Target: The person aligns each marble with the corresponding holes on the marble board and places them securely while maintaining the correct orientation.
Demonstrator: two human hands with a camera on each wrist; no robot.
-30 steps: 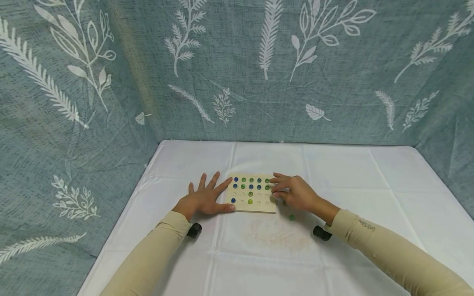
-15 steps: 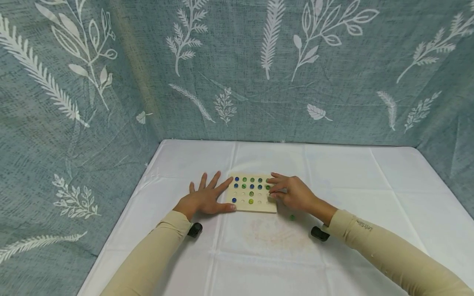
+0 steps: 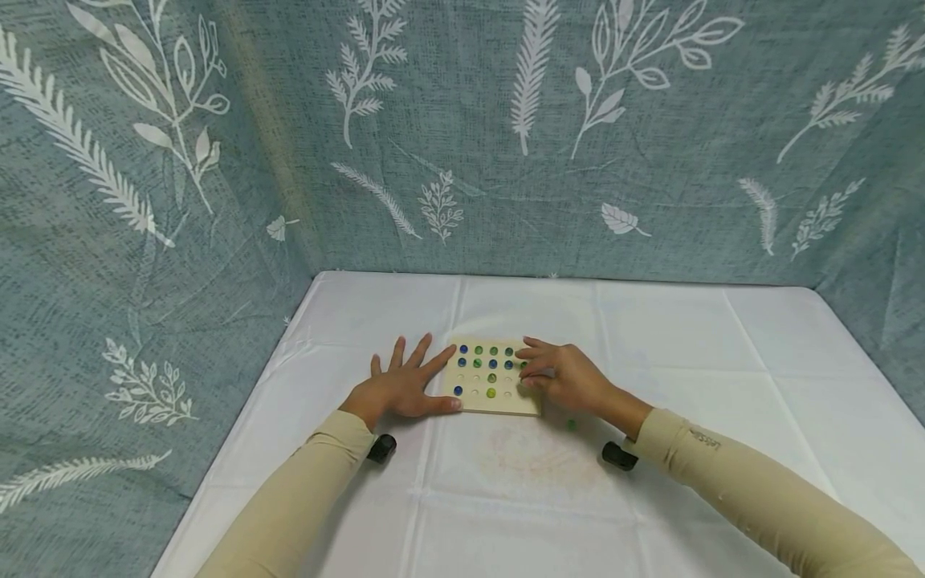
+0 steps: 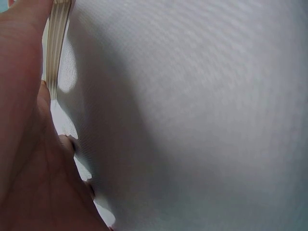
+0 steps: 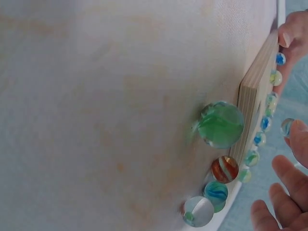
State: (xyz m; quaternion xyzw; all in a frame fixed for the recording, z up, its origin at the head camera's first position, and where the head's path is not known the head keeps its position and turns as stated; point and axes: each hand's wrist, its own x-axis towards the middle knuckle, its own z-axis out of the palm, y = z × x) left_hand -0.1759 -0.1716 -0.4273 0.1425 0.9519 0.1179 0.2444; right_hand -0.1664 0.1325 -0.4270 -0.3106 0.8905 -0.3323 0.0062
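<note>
Wooden board (image 3: 499,401) holds blue and green marbles (image 3: 492,364) in its holes.

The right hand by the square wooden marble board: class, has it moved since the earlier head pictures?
Yes. The right hand has slid left over the square wooden marble board, now covering its right-hand column of marbles; the board itself lies where it did.

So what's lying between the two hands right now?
In the head view, the wooden marble board lies between them: the left hand rests flat against its left edge, and the right hand covers its right side.
</note>
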